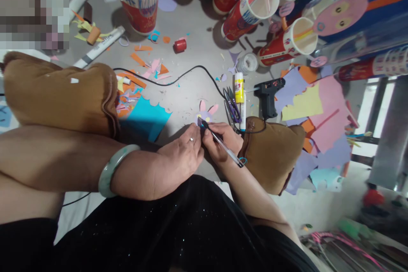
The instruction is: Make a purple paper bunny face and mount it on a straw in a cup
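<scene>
Pen is clamped in right hand, kinda slanted; left hand is bent beside paper bunny, grip can't be told.

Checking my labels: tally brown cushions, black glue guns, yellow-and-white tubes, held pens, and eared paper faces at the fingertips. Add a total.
Brown cushions: 2
Black glue gun: 1
Yellow-and-white tube: 1
Pen in the right hand: 1
Eared paper face: 1
Total: 6

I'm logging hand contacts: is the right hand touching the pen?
Touching. The head view shows the right hand with the pen held between its thumb and fingers.
</scene>
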A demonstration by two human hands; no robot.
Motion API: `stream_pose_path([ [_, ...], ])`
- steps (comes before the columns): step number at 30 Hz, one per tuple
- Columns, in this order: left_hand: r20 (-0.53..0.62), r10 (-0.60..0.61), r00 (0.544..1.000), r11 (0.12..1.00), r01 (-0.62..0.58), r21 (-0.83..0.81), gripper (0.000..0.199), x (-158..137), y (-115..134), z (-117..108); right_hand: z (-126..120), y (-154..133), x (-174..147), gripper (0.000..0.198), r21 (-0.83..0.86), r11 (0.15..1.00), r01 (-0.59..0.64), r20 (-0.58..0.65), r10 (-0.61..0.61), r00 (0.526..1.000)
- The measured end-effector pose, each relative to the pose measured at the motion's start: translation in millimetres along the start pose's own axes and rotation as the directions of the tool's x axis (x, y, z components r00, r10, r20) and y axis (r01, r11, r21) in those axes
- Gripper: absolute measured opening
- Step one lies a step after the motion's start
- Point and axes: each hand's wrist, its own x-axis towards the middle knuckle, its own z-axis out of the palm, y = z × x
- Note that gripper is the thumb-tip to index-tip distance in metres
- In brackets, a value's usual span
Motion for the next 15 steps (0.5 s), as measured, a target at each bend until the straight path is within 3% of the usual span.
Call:
stream_pose_path([
  [15,-0.005,0.001,1.0,1.0,-0.001,-0.016,0.045,0.8,-1.0,-0.3,-0.4,-0.3,0.9,0.012,-0.016,1.0,0.02,0.02,-0.019,1.0],
])
